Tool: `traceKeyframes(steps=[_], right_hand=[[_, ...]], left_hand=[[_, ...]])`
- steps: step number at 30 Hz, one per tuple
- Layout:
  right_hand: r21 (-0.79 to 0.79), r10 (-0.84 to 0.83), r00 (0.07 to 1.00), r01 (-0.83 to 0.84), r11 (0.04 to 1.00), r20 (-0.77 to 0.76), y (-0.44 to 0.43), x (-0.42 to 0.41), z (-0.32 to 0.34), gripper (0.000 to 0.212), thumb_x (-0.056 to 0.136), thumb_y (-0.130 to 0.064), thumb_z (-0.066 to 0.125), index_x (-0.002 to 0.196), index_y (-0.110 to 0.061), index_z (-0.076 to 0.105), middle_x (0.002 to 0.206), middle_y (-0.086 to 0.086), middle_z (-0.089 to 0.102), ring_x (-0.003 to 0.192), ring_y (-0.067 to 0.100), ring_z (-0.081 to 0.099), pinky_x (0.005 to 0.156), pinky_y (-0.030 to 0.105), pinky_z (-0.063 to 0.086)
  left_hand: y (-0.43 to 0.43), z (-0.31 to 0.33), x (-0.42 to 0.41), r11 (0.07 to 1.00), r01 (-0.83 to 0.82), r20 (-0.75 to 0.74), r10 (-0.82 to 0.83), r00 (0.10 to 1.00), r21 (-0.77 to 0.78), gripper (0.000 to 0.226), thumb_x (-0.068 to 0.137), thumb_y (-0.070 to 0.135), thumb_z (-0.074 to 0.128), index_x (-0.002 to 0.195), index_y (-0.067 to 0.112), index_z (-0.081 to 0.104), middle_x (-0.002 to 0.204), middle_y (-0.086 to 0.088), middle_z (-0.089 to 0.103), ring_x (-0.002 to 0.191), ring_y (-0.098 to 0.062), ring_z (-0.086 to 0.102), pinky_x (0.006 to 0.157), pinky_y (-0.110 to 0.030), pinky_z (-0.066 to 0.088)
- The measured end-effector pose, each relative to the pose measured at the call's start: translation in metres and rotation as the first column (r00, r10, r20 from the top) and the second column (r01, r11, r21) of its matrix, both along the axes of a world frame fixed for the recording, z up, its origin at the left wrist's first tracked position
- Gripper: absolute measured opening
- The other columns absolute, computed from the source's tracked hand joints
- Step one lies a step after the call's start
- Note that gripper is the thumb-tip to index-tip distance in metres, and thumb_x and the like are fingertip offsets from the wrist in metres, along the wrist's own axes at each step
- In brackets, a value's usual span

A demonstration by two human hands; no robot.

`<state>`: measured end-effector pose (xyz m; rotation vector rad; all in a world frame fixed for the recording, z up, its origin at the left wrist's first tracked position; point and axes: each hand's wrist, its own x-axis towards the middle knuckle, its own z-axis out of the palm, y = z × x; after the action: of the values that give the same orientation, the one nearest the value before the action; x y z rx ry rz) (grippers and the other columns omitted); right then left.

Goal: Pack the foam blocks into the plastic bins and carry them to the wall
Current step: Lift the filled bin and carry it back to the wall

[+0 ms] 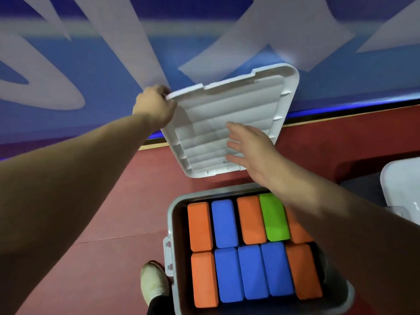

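Dim, even indoor light; wall blurred, perhaps by motion; wide-angle bending at the edges.

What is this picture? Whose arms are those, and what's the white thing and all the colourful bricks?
There is no robot here. A person wears a camera on their head, so you see what they see when they look down: their own two arms.

The left hand grips one corner of a white plastic lid, held up with its ribbed underside facing us. The right hand is open, fingers spread, in front of the lid. I cannot tell if it touches it.

Below sits a grey bin packed with foam blocks in two rows: orange, blue, and one green block.

The bin stands on a red floor near a blue wall with white shapes. The person's shoe shows beside the bin. At the right edge is another white plastic thing, only partly seen.
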<state>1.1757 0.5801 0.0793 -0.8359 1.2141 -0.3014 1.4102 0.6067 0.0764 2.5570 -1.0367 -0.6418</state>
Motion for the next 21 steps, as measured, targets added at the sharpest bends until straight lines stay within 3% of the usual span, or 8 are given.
traceKeyframes(steps=[2,5,8,11,14,18,20,21], right_hand=[[0.097,-0.043,0.998,0.037,0.995,0.055,0.0,0.005,0.004,0.05,0.084,-0.049,0.073,0.125,-0.026,0.056,0.132,0.001,0.054,0.114,0.02,0.06,0.087,0.046,0.059],[0.148,-0.126,0.991,0.132,0.98,-0.051,-0.002,0.003,0.009,0.088,0.07,-0.06,0.076,0.145,-0.029,0.041,0.13,0.001,0.053,0.104,0.026,0.063,0.069,0.048,0.059],[0.07,-0.257,0.947,0.275,0.959,-0.194,0.0,-0.016,0.006,0.05,0.084,-0.034,0.071,0.127,-0.015,0.053,0.118,0.01,0.065,0.096,0.031,0.069,0.058,0.044,0.061],[-0.006,-0.343,0.914,0.35,0.937,-0.218,0.011,-0.053,0.006,0.018,0.091,-0.013,0.061,0.107,-0.004,0.059,0.106,0.017,0.067,0.089,0.028,0.071,0.065,0.039,0.062],[-0.019,-0.367,0.914,0.369,0.929,-0.171,0.021,-0.108,0.013,0.003,0.092,-0.009,0.061,0.089,-0.008,0.063,0.084,0.007,0.068,0.073,0.017,0.071,0.062,0.03,0.058],[-0.05,-0.248,0.957,0.243,0.969,-0.148,0.037,-0.189,0.012,0.007,0.093,-0.006,0.056,0.092,-0.004,0.063,0.056,-0.005,0.063,0.057,0.012,0.064,0.046,0.017,0.047],[0.035,-0.177,0.978,0.182,0.983,-0.113,0.046,-0.222,0.007,0.02,0.095,-0.005,0.048,0.104,-0.001,0.066,0.065,-0.001,0.071,0.06,0.014,0.068,0.047,0.017,0.05],[0.111,-0.155,0.985,0.163,0.98,-0.078,0.048,-0.24,0.002,0.027,0.096,-0.006,0.045,0.103,-0.004,0.071,0.075,0.003,0.074,0.069,0.018,0.071,0.053,0.021,0.055]], left_hand=[[0.023,0.007,-0.027,0.991,0.09,-0.108,-0.1,0.989,-0.098,0.019,0.092,0.02,0.051,0.094,0.02,0.07,0.077,0.001,0.063,0.073,-0.018,0.056,0.058,-0.027,0.045],[0.068,0.021,-0.09,0.945,0.146,-0.29,-0.234,0.928,-0.294,0.024,0.087,0.016,0.065,0.104,0.028,0.077,0.081,0.013,0.072,0.07,0.003,0.062,0.062,-0.018,0.047],[0.104,0.018,-0.15,0.889,0.239,-0.334,-0.379,0.863,-0.391,0.043,0.083,0.024,0.074,0.125,0.03,0.067,0.105,0.017,0.072,0.096,0.005,0.065,0.081,-0.02,0.051],[0.12,0.018,-0.182,0.887,0.236,-0.446,-0.411,0.795,-0.396,0.052,0.084,0.027,0.075,0.133,0.029,0.06,0.12,0.014,0.067,0.112,0.0,0.061,0.095,-0.021,0.047],[0.122,0.014,-0.182,0.921,0.232,-0.595,-0.379,0.709,-0.312,0.035,0.095,0.035,0.065,0.128,0.024,0.067,0.127,0.018,0.064,0.118,0.008,0.055,0.098,-0.009,0.038],[0.13,-0.02,-0.155,0.987,0.158,-0.405,-0.15,0.902,-0.013,0.037,0.1,0.041,0.053,0.135,0.031,0.06,0.121,-0.002,0.067,0.094,-0.016,0.064,0.084,-0.024,0.046],[0.137,-0.04,-0.136,0.982,0.078,-0.358,-0.013,0.934,0.17,0.046,0.101,0.043,0.049,0.144,0.029,0.05,0.12,-0.005,0.066,0.077,-0.015,0.063,0.073,-0.026,0.047],[0.142,-0.052,-0.128,0.971,0.066,-0.307,0.008,0.952,0.23,0.052,0.1,0.045,0.048,0.149,0.026,0.044,0.131,-0.006,0.06,0.089,-0.019,0.065,0.08,-0.029,0.048]])
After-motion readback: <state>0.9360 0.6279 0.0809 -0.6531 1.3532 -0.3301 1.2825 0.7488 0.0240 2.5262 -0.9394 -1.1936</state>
